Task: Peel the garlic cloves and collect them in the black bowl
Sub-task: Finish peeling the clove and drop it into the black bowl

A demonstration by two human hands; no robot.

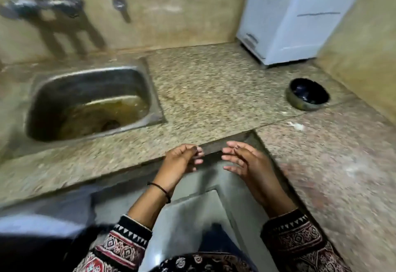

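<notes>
The black bowl (307, 94) stands on the speckled stone counter (214, 91) at the right, near the side wall. Small white scraps that look like garlic skin (295, 126) lie on the counter in front of the bowl. My left hand (182, 161) and my right hand (244, 162) hover side by side over the counter's inner corner edge, well short of the bowl. Both have loosely curled fingers and I see nothing held in either. The frame is blurred, and no garlic clove shows in it.
A steel sink (92, 102) with murky water is set into the counter at the left, under a wall tap (42, 4). A white box-shaped appliance (293, 19) stands in the back right corner. The counter wraps round me in an L.
</notes>
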